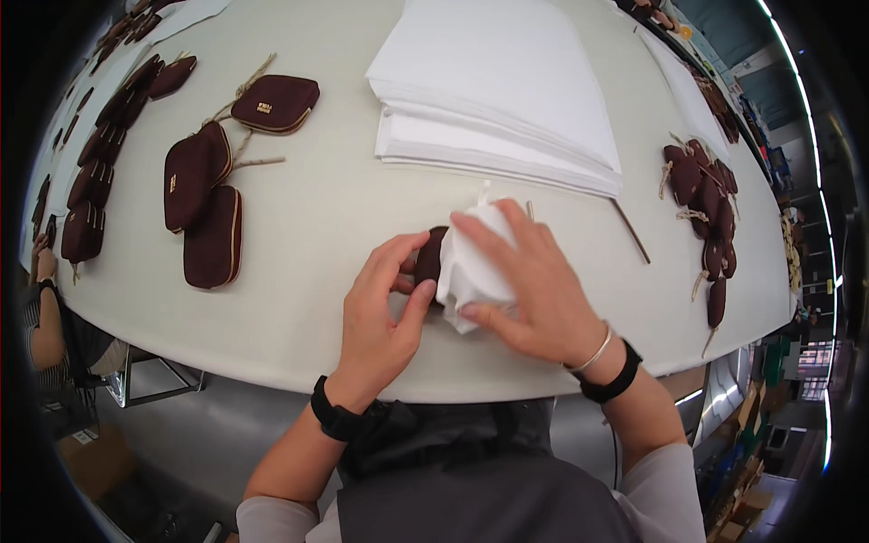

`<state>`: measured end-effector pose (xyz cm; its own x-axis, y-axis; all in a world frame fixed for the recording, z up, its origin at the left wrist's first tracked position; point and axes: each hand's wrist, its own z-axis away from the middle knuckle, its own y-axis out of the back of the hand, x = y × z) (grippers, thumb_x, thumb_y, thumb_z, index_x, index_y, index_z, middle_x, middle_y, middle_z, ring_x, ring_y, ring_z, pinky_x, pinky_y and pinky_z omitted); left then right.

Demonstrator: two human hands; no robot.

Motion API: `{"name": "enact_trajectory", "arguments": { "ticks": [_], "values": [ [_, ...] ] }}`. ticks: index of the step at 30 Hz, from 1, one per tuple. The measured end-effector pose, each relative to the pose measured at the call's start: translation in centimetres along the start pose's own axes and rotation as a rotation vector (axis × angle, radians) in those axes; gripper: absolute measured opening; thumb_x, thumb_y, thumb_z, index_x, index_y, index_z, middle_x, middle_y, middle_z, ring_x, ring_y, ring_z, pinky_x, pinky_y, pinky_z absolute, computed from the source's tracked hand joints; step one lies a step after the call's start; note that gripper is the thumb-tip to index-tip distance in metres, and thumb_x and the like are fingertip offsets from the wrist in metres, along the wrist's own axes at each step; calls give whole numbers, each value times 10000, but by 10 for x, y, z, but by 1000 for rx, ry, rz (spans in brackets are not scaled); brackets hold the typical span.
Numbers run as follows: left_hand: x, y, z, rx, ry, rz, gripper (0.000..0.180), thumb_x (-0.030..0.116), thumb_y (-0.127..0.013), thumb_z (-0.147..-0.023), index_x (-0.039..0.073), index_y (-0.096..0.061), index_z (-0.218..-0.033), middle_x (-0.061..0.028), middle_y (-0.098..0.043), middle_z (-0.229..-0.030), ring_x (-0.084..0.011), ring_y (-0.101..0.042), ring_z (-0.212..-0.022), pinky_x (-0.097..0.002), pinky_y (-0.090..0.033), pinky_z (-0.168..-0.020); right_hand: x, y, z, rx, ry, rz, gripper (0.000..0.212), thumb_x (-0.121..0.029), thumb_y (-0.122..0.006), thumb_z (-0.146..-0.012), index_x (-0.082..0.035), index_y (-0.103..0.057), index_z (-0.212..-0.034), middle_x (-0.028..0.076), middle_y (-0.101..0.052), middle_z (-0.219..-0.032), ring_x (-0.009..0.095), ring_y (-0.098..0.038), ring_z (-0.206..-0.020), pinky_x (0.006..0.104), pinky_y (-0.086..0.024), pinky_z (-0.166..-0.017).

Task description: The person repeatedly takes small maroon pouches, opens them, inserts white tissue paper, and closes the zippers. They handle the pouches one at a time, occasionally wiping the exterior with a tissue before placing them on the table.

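Observation:
Near the table's front edge, my left hand (384, 312) grips the left end of a dark brown pouch (434, 256) between thumb and fingers. A crumpled wad of white paper (472, 271) sits right against the pouch and hides most of it. My right hand (539, 288) is closed on the wad from the right, thumb low and fingers on top, slightly blurred. Whether part of the paper is inside the pouch I cannot tell. Beyond both hands lies a thick stack of white paper sheets (498, 72).
Several brown zipped pouches (214, 237) with string ties lie on the left of the pale table (326, 199), with more in rows farther left. Another pile of brown pouches (715, 204) is at the right. A thin brown stick (631, 231) lies beside the stack. Another person's hand (43, 262) shows far left.

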<state>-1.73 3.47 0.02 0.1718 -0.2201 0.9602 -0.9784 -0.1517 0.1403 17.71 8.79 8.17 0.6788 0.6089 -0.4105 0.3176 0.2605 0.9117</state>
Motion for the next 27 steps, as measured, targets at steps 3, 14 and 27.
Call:
{"name": "enact_trajectory", "arguments": {
  "ticks": [3, 14, 27],
  "values": [
    [-2, 4, 6, 7, 26, -10, 429, 5, -642, -928, 30, -573, -1350, -142, -615, -1272, -226, -631, -991, -322, -546, -813, -10, 25, 1, 239, 96, -59, 826, -282, -784, -791, -59, -441, -1509, 298, -359, -1522, 491, -439, -1303, 516, -364, -1104],
    [-6, 5, 10, 13, -12, -125, 420, -5, -521, -996, 12, -536, -1415, -154, -616, -1270, -242, -627, -1129, -350, -495, -999, -2, -2, -5, 159, 79, 12, 755, -303, -799, -775, -168, -526, -1466, 261, -482, -1428, 510, -470, -1237, 535, -361, -1103],
    [-16, 4, 7, 110, 21, 81, 518, 87, -403, -1063, 3, -299, -1564, -235, -562, -1365, -305, -567, -1260, -394, -424, -1098, -21, 2, -17, 165, 103, 76, 733, -302, -799, -774, -220, -542, -1456, 298, -468, -1394, 460, -532, -1129, 499, -442, -1003]
  ]
}}
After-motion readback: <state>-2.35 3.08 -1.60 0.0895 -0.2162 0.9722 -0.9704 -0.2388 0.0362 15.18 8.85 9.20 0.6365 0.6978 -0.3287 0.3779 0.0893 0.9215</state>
